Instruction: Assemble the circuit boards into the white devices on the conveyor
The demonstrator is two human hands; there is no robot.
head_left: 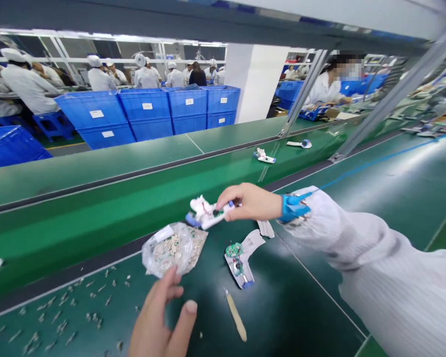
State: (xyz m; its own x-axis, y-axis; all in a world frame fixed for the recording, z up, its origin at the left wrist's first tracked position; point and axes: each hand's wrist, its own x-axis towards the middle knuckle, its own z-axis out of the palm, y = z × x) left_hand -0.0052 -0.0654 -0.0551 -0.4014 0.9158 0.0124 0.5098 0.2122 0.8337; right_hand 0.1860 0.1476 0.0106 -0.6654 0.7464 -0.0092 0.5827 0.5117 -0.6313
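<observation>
My right hand (250, 202) is closed on a white plastic device housing (207, 213) with blue ends, a bit of green board and thin wires. It is at the edge of the green belt, just above a clear plastic bag (168, 252) of small pale parts. My left hand (162, 320) has its fingers apart and holds nothing, in front of the bag. An angled housing half (250, 245) with a green circuit board (235, 251) in it lies on the bench. Nearer to me is a pale-handled tool with a thin metal tip (236, 317).
Many small metal parts (62, 326) lie scattered at the left. On the belt (96, 201) sit a wired housing (264, 155) and a white piece with a blue end (299, 144). A blue cord runs from my right wristband (295, 208). Metal posts (390, 84) stand beyond.
</observation>
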